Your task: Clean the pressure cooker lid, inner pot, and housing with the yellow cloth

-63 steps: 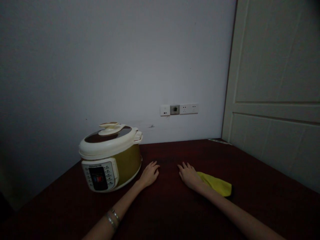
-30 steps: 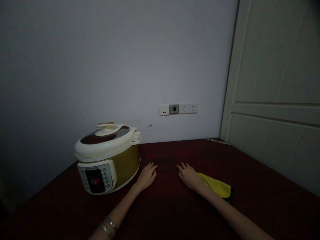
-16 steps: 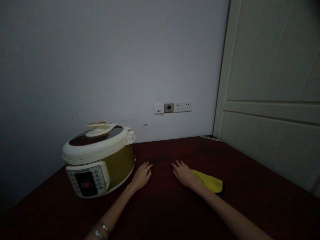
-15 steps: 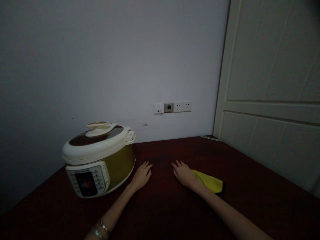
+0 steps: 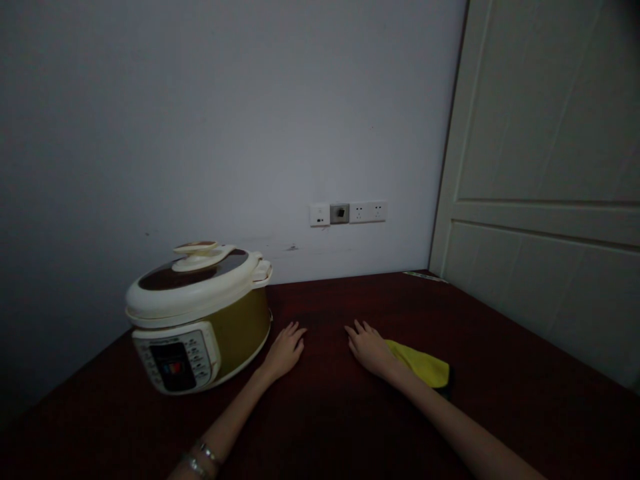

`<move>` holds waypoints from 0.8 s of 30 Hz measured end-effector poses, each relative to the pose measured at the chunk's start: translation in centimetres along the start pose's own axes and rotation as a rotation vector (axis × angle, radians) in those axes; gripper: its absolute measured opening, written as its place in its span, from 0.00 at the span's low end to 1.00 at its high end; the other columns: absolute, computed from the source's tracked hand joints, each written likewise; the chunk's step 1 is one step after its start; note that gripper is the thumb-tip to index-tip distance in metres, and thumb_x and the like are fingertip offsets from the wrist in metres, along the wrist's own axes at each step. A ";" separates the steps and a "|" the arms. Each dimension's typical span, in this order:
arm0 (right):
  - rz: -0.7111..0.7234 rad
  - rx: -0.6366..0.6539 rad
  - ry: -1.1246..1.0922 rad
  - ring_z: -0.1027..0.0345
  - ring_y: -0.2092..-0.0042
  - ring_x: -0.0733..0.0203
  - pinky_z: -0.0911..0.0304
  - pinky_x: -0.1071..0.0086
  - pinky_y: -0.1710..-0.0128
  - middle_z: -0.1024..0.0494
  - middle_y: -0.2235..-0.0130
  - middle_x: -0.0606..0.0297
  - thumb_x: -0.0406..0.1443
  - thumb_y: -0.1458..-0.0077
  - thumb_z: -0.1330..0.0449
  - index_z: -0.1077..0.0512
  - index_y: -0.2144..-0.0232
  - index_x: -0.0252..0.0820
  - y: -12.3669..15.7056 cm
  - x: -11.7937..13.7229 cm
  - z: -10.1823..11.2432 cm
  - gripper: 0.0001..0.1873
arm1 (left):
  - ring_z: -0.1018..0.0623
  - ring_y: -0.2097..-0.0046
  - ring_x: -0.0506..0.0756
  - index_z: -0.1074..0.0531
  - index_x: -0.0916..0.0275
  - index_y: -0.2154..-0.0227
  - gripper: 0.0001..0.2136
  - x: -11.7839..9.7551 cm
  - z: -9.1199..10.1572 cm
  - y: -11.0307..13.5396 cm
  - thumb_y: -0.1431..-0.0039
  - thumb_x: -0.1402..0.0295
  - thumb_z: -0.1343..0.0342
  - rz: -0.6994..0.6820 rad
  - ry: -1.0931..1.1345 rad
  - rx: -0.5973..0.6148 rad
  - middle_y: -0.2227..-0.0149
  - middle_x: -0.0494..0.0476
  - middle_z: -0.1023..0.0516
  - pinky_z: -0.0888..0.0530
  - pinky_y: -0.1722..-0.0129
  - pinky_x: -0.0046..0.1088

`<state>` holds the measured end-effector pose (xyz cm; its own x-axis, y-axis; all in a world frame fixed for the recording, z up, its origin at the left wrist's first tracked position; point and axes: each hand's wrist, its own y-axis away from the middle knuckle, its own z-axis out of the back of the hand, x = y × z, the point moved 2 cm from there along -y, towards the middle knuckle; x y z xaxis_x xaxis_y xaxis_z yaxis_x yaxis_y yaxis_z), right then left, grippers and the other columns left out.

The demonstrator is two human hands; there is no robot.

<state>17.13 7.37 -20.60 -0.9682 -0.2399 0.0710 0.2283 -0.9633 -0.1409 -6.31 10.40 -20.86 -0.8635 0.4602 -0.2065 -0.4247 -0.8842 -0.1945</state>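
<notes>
My left hand [image 5: 285,351] lies palm down on the dark red table [image 5: 320,413], fingers spread and holding nothing. Just to its left stands an electric pressure cooker [image 5: 200,320] with a white lid, an olive-gold body and a control panel on its front. Also palm down, my right hand [image 5: 369,348] rests with its fingers apart and nothing in them. A yellow cloth [image 5: 424,367] with a dark edge lies beside that hand, partly hidden behind the wrist and forearm.
A pale wall [image 5: 280,133] rises behind the table, with a row of sockets [image 5: 367,212] and a grey switch plate [image 5: 339,213]. On the right is a light panelled door [image 5: 540,167]. A thin flat strip [image 5: 425,276] lies at the table's far right corner.
The view has shifted very slightly. Both hands, the pressure cooker and the cloth keep their places.
</notes>
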 end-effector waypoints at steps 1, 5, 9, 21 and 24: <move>0.001 0.003 -0.001 0.49 0.39 0.39 0.48 0.52 0.45 0.42 0.40 0.42 0.36 0.40 0.57 0.40 0.41 0.34 0.0 0.0 0.0 0.26 | 0.43 0.36 0.59 0.35 0.66 0.45 0.21 0.0 0.0 0.0 0.38 0.67 0.60 0.001 0.002 0.001 0.39 0.66 0.40 0.45 0.39 0.40; 0.012 -0.007 0.013 0.48 0.39 0.39 0.47 0.52 0.45 0.41 0.40 0.43 0.36 0.40 0.58 0.40 0.41 0.34 0.1 0.0 0.1 0.27 | 0.43 0.36 0.59 0.35 0.65 0.45 0.21 0.1 -0.2 -0.1 0.38 0.68 0.60 0.002 0.010 -0.003 0.39 0.66 0.40 0.45 0.39 0.41; 0.013 -0.016 0.027 0.47 0.40 0.40 0.47 0.53 0.45 0.40 0.40 0.43 0.36 0.39 0.58 0.40 0.41 0.35 0.1 0.1 0.2 0.26 | 0.43 0.37 0.59 0.35 0.65 0.45 0.20 0.3 -0.3 0.0 0.38 0.67 0.59 -0.002 0.012 -0.013 0.39 0.65 0.40 0.44 0.39 0.41; -0.005 0.008 0.024 0.48 0.39 0.39 0.47 0.52 0.45 0.41 0.40 0.44 0.36 0.40 0.58 0.40 0.41 0.36 0.1 0.3 0.5 0.26 | 0.43 0.36 0.59 0.35 0.65 0.45 0.21 0.3 -0.3 -0.1 0.38 0.67 0.60 0.008 -0.015 -0.008 0.39 0.65 0.39 0.45 0.39 0.39; -0.012 0.004 0.020 0.48 0.39 0.40 0.47 0.53 0.45 0.40 0.40 0.45 0.36 0.40 0.58 0.40 0.41 0.37 0.1 0.2 0.5 0.26 | 0.43 0.37 0.58 0.35 0.65 0.45 0.20 0.2 -0.2 0.0 0.38 0.68 0.60 0.012 -0.018 -0.023 0.39 0.64 0.39 0.44 0.39 0.39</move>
<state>16.96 7.18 -20.06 -0.9727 -0.2262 0.0526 0.2174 -0.9666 -0.1360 -6.39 10.52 -21.09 -0.8735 0.4475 -0.1918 -0.4077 -0.8876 -0.2144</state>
